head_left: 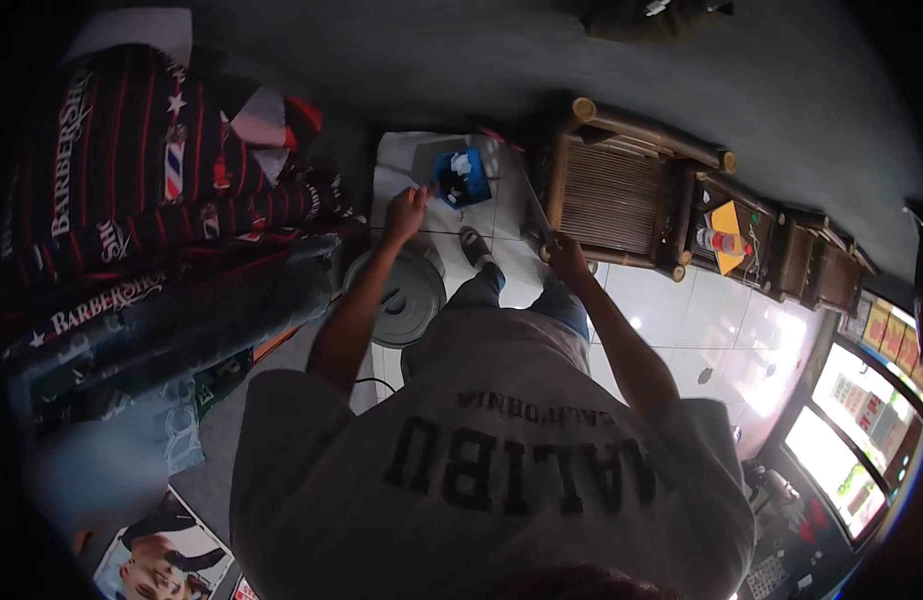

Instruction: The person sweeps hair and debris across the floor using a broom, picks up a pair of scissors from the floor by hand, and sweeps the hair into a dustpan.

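Note:
My right hand [569,260] is closed round a long thin stick [531,195], which runs away from me to a blurred reddish end near the wall. It looks like a broom, though its head is dim. My left hand [408,212] is held out with curled fingers; what they grip, if anything, I cannot make out. Just beyond those fingers is a blue open-topped container [486,190], perhaps a dustpan, with dark and white bits inside. It appears over the pale tiled floor [396,165], ahead of my sandalled foot [473,246].
Below my left forearm is a grey round lid [396,300]. Barbershop-printed cloths [121,160] hang at left. A bamboo chair [611,195] stands on the right, beside a bamboo table [696,240] bearing a bottle [726,243]. Farther right is a bright glass door [851,430].

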`<act>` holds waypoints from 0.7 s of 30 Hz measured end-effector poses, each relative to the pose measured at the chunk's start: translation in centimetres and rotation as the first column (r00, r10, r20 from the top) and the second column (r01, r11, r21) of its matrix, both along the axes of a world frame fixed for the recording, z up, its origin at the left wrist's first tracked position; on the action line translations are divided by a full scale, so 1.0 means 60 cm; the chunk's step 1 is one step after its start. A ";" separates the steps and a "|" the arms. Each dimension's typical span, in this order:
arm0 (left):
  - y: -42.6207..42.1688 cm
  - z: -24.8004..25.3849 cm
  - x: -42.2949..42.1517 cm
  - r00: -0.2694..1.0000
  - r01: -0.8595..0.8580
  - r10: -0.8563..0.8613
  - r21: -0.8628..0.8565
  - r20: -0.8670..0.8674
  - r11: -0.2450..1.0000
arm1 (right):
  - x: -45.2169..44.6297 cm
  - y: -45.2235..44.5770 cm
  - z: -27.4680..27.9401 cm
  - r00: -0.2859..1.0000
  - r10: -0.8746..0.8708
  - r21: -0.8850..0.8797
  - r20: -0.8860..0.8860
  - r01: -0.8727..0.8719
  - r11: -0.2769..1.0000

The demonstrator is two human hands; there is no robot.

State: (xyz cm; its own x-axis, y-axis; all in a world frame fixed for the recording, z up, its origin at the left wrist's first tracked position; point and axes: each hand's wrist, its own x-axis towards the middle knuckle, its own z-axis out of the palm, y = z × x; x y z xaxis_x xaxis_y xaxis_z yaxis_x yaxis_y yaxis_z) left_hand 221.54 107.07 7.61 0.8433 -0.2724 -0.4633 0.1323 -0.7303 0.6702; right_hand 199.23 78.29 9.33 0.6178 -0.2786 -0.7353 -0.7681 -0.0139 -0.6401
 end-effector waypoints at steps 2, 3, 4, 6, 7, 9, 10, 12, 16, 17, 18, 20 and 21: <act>0.024 -0.013 -0.047 0.996 -0.028 0.030 -0.025 0.083 0.999 | 0.055 0.007 -0.081 0.993 0.114 -0.105 0.043 -0.109 0.988; 0.040 -0.031 -0.071 0.991 -0.005 0.012 -0.049 0.137 0.999 | 0.078 0.011 -0.120 0.989 0.137 -0.152 -0.056 -0.144 0.978; 0.046 -0.020 -0.094 0.993 -0.039 0.047 -0.071 0.106 0.997 | 0.097 0.016 -0.156 0.975 0.155 -0.197 -0.157 -0.185 0.963; 0.044 0.038 -0.132 0.986 -0.168 0.165 -0.101 -0.036 0.981 | 0.113 0.017 -0.215 0.957 0.232 -0.229 -0.174 -0.268 0.936; 0.041 0.066 -0.147 0.958 -0.261 0.245 -0.102 -0.152 0.960 | 0.112 0.018 -0.251 0.923 0.327 -0.265 -0.201 -0.372 0.889; 0.068 0.032 -0.193 0.940 -0.333 0.324 -0.089 -0.102 0.939 | 0.085 0.027 -0.316 0.853 0.475 -0.376 -0.214 -0.521 0.766; 0.080 0.008 -0.208 0.936 -0.350 0.343 -0.102 -0.079 0.931 | 0.070 0.029 -0.340 0.824 0.529 -0.461 -0.202 -0.557 0.691; 0.097 -0.003 -0.228 0.918 -0.398 0.393 -0.134 -0.062 0.908 | 0.022 0.037 -0.351 0.786 0.614 -0.710 -0.072 -0.473 0.522; 0.111 0.060 -0.260 0.806 -0.568 0.520 -0.121 -0.282 0.814 | 0.047 0.035 -0.155 0.869 0.401 -0.175 -0.289 -0.460 0.870; 0.117 0.063 -0.268 0.786 -0.585 0.529 -0.108 -0.319 0.804 | 0.050 0.043 -0.070 0.898 0.354 -0.163 -0.262 -0.403 0.901; 0.119 0.066 -0.275 0.764 -0.603 0.539 -0.095 -0.355 0.792 | 0.053 0.051 -0.026 0.922 0.306 -0.149 -0.236 -0.346 0.926; 0.119 0.068 -0.294 0.740 -0.638 0.568 -0.111 -0.361 0.762 | 0.068 0.061 -0.043 0.930 0.331 -0.190 -0.160 -0.358 0.914; 0.118 0.070 -0.307 0.725 -0.658 0.585 -0.114 -0.364 0.745 | 0.084 0.064 -0.060 0.930 0.346 -0.206 -0.124 -0.365 0.908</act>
